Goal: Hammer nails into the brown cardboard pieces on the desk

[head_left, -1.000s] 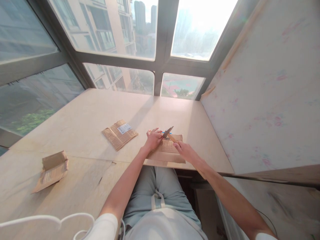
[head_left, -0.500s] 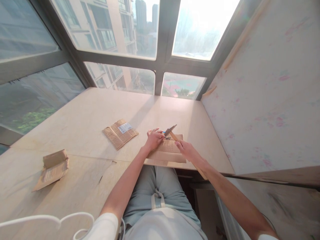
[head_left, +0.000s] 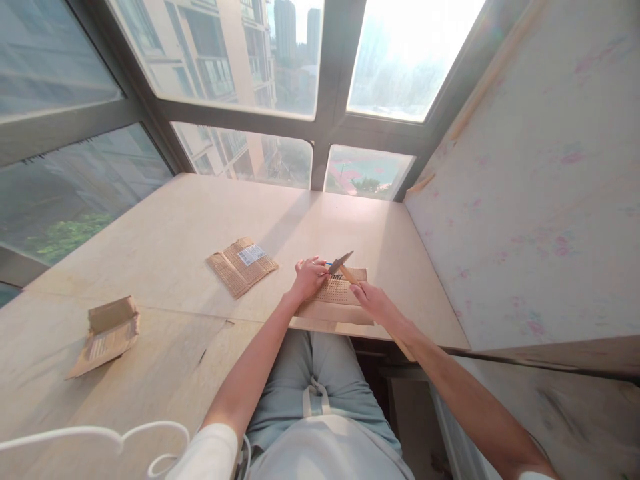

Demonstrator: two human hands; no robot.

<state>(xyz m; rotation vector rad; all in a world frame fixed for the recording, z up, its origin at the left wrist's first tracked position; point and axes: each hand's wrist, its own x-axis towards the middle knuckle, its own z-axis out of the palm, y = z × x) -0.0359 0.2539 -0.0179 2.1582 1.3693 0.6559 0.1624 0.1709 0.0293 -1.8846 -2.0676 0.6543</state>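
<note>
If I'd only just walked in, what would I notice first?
Probably the wooden-handled hammer in the right hand, over the dotted cardboard sheet at the table's near edge. Next, perhaps, the glaring window pane at the top, right of centre. The labelled cardboard piece lies left of both hands.
</note>
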